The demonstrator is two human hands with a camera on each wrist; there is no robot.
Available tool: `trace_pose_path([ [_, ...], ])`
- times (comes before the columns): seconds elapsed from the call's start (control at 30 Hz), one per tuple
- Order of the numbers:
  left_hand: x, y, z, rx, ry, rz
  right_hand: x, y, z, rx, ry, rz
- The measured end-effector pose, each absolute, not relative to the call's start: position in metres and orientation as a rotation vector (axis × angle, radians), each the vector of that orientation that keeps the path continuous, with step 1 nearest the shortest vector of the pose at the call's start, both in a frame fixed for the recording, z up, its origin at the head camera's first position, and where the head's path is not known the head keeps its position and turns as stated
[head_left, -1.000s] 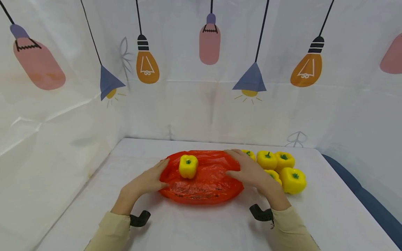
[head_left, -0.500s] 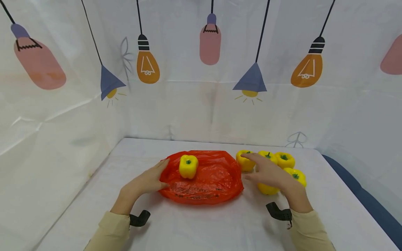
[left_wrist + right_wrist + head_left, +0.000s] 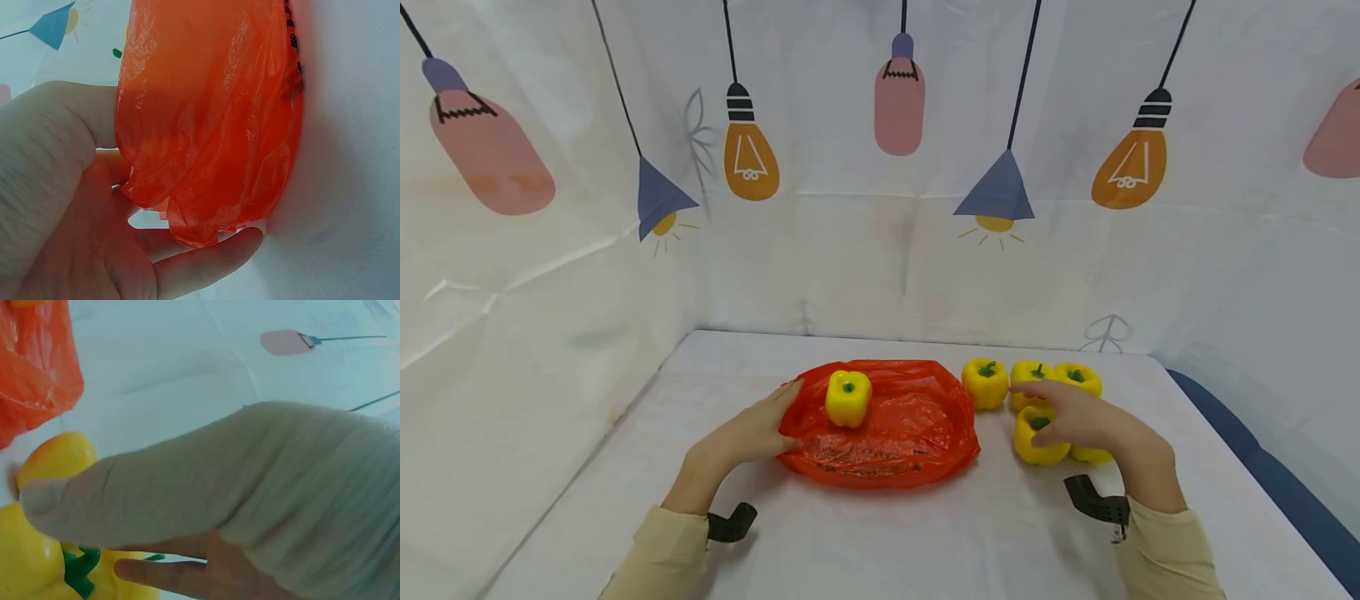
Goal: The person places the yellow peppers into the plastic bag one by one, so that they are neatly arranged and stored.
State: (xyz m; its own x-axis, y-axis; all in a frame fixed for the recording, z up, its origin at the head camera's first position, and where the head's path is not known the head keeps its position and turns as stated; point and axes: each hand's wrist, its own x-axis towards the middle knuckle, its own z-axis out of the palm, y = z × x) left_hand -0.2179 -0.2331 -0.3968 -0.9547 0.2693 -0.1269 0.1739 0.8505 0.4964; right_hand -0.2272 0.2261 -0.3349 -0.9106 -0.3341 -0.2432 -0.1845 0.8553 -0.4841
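A red plastic bag (image 3: 895,425) lies spread in the middle of the table, with one yellow bell pepper (image 3: 848,398) on its red plastic, left of centre. My left hand (image 3: 760,429) holds the bag's left end; in the left wrist view the fingers (image 3: 212,262) curl along its crumpled edge. To the right, my right hand (image 3: 1086,412) hovers among several yellow bell peppers, its fingers spread and holding nothing. One of these peppers (image 3: 1037,435) shows just below the right thumb. Another pepper (image 3: 985,383) stands beside the bag's right edge. The hand partly hides the rest.
The white table (image 3: 880,550) ends at a wall sheet (image 3: 865,250) printed with hanging lamps. A dark blue shape (image 3: 1247,450) runs along the table's right side. Black wrist mounts (image 3: 1097,500) stick out from both sleeves.
My right hand has left the bag's right edge and moved right, over the group of peppers, uncovering the pepper beside the bag. My left hand and the bag have stayed put.
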Motion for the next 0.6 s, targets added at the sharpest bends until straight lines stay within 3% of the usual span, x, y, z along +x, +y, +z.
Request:
trace_pose_path([
  [0.6,-0.218,-0.233,-0.398,0.329,2.827,0.761,-0.232,0.229,-0.349,-0.344,2.712,-0.547],
])
